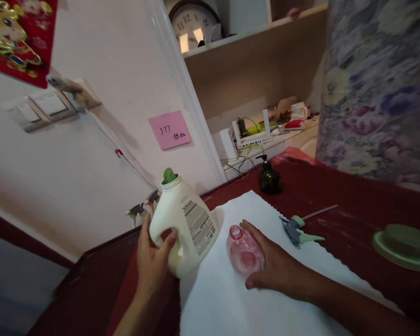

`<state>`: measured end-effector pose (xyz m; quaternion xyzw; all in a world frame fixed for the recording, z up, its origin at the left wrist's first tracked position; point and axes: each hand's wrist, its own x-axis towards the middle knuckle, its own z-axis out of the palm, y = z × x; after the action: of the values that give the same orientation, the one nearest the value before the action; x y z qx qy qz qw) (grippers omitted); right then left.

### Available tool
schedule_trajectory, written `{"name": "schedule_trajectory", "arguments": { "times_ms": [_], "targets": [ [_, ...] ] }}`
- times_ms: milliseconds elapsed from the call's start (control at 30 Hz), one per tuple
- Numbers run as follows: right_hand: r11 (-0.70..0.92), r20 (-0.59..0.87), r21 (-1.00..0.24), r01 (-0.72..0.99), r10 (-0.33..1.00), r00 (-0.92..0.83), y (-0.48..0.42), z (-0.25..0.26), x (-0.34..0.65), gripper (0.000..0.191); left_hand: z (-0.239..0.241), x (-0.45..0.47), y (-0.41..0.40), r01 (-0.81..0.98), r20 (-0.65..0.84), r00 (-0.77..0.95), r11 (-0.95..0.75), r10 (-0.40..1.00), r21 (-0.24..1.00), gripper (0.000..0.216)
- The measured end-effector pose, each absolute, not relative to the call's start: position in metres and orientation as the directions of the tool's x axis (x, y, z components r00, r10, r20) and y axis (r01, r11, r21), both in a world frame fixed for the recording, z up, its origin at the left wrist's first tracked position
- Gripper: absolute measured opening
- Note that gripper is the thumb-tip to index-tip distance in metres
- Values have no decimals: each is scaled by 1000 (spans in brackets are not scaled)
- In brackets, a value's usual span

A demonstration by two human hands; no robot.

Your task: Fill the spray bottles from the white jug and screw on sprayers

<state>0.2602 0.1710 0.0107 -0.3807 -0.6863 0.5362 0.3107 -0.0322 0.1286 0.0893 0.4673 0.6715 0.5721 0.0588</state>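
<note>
My left hand (153, 259) grips the handle of a large white detergent jug (186, 223), which stands tilted on the edge of a white cloth (231, 298). The jug's mouth is uncapped and shows a green spout. My right hand (275, 264) wraps around a small pink transparent bottle (242, 251), holding it on the cloth with its open neck pointing up toward the jug.
A green and grey spray trigger head with its tube (299, 229) lies on the cloth's right edge. A dark pump bottle (269, 178) stands behind on the red table (353, 200). A green lid (404, 245) rests at far right. Floral fabric (381, 88) hangs at upper right.
</note>
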Motion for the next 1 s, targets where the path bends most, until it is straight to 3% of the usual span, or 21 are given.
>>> {"name": "schedule_trajectory", "arguments": {
  "times_ms": [67,200,300,367,433,500,633,767,867,1000],
  "targets": [
    [158,62,-977,144,855,-515,172,18,266,119,91,-32,124,626,521,-563,-79,642,776,96],
    [246,220,-968,47,924,-312,189,39,292,72,98,-20,111,713,698,-540,-184,469,676,86],
    [323,272,-928,184,928,-255,208,49,321,55,99,4,98,685,770,-453,-378,449,623,71],
    [378,246,-837,397,906,-344,219,46,339,58,94,23,92,673,771,-341,-433,538,600,63],
    [431,171,-697,573,876,-451,227,36,353,73,84,42,90,666,724,-212,-445,656,598,61],
    [428,79,-618,659,868,-490,232,25,361,82,71,58,92,634,634,-113,-436,765,639,70],
    [434,1,-583,687,846,-533,239,14,365,79,49,79,107,512,353,-73,-269,933,816,100],
    [450,-54,-561,695,817,-573,244,19,367,82,37,91,117,419,147,-74,-103,986,902,118],
    [441,-103,-556,705,805,-584,243,25,367,85,31,97,119,392,154,-67,-116,986,913,117],
    [457,-104,-540,707,797,-595,239,30,363,71,27,99,121,392,218,-59,-179,974,902,92]
  ]
}}
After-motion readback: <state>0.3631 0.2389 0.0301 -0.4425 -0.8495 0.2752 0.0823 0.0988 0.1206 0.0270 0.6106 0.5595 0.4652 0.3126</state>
